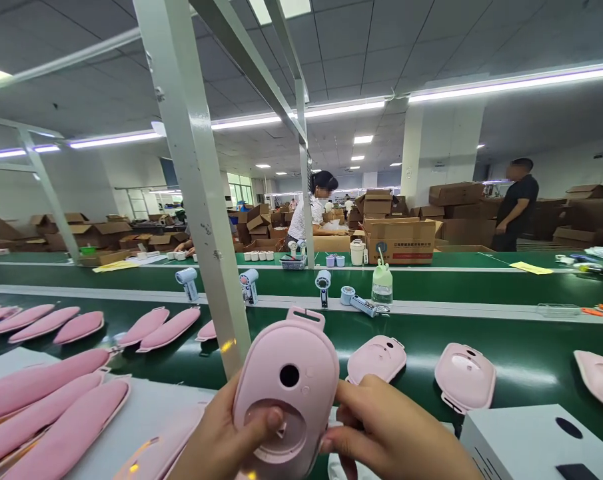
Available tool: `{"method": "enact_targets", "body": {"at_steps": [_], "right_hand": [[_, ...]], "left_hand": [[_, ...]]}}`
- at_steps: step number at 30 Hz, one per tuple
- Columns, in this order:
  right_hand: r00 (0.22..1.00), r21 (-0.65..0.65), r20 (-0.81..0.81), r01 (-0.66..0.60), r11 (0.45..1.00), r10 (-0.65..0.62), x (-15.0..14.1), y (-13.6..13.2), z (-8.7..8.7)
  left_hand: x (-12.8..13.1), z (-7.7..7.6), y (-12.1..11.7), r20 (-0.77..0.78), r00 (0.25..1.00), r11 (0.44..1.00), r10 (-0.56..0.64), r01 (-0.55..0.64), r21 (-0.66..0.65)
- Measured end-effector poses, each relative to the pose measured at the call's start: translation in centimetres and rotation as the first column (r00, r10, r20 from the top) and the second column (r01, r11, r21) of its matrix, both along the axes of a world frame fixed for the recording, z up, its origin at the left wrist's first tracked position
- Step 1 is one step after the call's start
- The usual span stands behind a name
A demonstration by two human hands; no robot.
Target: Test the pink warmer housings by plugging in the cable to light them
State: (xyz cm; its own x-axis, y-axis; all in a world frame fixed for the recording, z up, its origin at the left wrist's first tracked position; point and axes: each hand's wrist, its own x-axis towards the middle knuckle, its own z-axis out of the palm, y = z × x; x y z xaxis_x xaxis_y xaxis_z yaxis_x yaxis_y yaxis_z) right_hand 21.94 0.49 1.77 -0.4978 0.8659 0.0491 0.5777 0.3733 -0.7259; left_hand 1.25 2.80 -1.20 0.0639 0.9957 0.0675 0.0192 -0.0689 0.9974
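A pink oval plastic shell (315, 360) is held upright in front of me, with a slotted loop at its top, a round black hole and a round recess. My left hand (231, 427) grips its left side, the thumb pressed into the recess. My right hand (381, 427) is closed at its right edge, thumb and index finger pinching there; the other fingers curl beneath. Similar pink shells lie on the green belt, one (378, 359) just behind my right hand and another (465, 377) farther right.
Pink padded pieces (56, 427) lie at the left. A white box (546, 440) stands at the lower right. A white metal post (196, 187) rises ahead. Blue handheld fans (323, 283) and a green-topped bottle (382, 283) stand beyond. Two people are across the room, near cardboard boxes (401, 240).
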Motion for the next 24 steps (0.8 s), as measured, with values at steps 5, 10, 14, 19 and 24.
{"method": "enact_targets", "body": {"at_steps": [5,10,14,19,24], "right_hand": [[0.984,-0.124,-0.179,-0.046,0.991,0.023,-0.2,1.3,-1.6],[0.923,-0.188,-0.384,-0.063,0.980,-0.014,-0.9,2.1,-2.5],[0.949,-0.127,-0.312,0.005,0.992,-0.045,-1.5,2.1,-2.4],[0.962,-0.101,-0.264,0.038,0.994,-0.064,-2.4,2.1,-2.1],[0.952,0.072,-0.302,0.081,0.994,-0.056,-3.3,2.1,-2.0]], "left_hand": [[-0.1,0.6,-0.2,-0.050,0.999,1.000,0.012,-0.011,0.016],[-0.4,1.0,-0.1,-0.023,0.997,0.998,0.070,-0.069,0.010],[-0.8,1.0,0.0,0.013,0.995,0.995,0.096,-0.096,0.010],[-1.0,1.2,-0.1,0.036,0.993,0.993,0.117,-0.116,-0.011],[-1.6,1.7,-0.3,0.025,0.991,0.991,0.135,-0.135,0.008]]}}
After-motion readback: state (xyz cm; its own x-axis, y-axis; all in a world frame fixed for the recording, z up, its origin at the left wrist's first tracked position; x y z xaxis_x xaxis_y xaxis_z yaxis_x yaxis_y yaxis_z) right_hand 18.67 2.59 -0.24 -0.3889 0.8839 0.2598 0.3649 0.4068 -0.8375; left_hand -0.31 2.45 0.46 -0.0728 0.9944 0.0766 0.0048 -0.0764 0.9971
